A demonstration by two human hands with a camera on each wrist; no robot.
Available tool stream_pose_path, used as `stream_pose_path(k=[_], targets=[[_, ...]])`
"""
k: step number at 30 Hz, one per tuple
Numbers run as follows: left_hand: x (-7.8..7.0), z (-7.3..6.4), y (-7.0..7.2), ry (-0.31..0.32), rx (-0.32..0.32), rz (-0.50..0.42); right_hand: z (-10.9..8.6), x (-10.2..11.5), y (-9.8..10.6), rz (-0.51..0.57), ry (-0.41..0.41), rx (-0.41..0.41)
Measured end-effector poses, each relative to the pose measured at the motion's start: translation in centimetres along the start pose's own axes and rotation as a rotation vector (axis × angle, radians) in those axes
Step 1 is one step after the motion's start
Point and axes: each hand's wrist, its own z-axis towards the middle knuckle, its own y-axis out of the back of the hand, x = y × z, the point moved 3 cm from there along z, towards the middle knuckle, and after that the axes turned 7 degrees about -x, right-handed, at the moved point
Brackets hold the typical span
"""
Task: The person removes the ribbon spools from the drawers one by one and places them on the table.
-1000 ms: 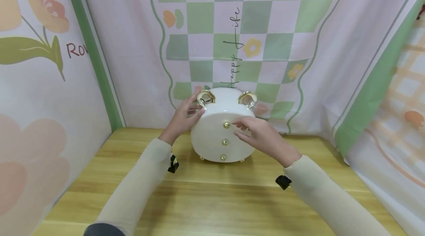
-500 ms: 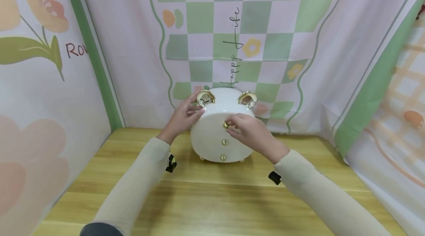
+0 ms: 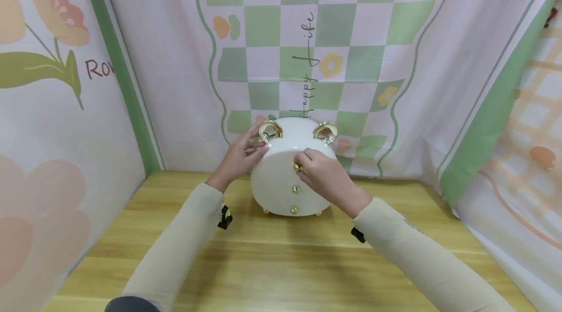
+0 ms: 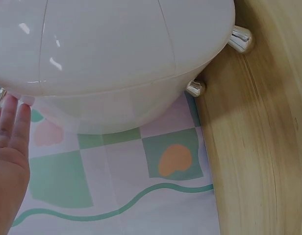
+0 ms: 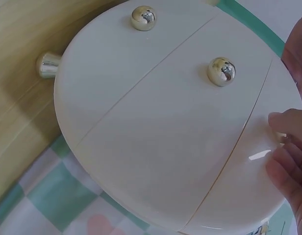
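Observation:
A rounded white drawer box (image 3: pixel 272 183) with gold ears stands on the table against the backdrop. Its front has a column of three gold knobs, and thin seams divide it into drawers in the right wrist view. My right hand (image 3: pixel 327 175) pinches the top knob (image 3: pixel 297 167) between thumb and fingers. The middle knob (image 5: pixel 221 71) and the bottom knob (image 5: pixel 144 18) are untouched. My left hand (image 3: pixel 239 158) rests against the box's upper left side by the left ear (image 3: pixel 270 130), its fingers (image 4: pixel 21 129) fairly straight.
The wooden table (image 3: pixel 272 268) stretches in front of the box. Behind hangs a checkered cloth (image 3: pixel 298 63), close to the box's back. Printed cloth walls (image 3: pixel 48 146) enclose the left and right sides. Short gold feet (image 4: pixel 241 39) lift the box slightly.
My right hand has moved left from beside the top knob and taken hold of it. The left hand has stayed at the box's side.

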Motion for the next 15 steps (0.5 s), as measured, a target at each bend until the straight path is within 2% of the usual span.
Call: stream_pose_path(k=[15], targets=[[0.12, 0.06, 0.09, -0.018, 0.004, -0.004, 0.17, 0.34, 0.01, -0.004, 0.041, -0.036]])
